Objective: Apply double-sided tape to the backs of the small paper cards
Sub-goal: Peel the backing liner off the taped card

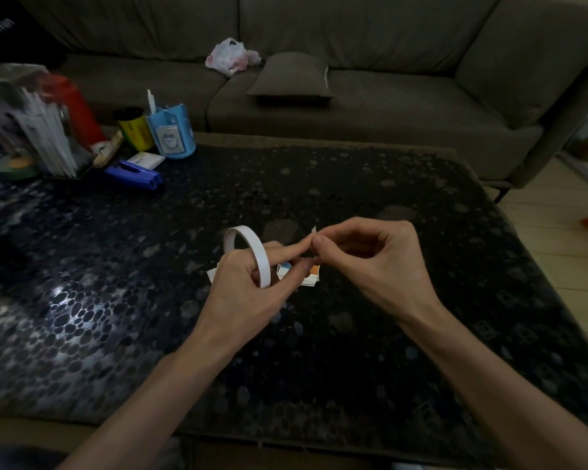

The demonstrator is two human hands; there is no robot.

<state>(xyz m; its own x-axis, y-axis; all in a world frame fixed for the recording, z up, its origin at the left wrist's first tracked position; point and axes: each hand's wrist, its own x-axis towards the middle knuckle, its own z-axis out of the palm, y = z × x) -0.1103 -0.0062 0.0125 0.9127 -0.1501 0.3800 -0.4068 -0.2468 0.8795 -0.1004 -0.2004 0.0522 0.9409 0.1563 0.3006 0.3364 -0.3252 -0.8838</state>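
The scene is viewed from a single head-worn wide-angle camera, aimed forward and down; the table point(353, 184) is seen close below, the sofa point(387, 106) far beyond

No text, label or number can be read. The yellow can point(134, 130) at the far left of the bench point(353, 198) carries dark print too blurred to make out. The blue holder point(172, 135) just beside it bears a pale panel with a drawn cartoon face. The small cards point(311, 278) show only colour patches.
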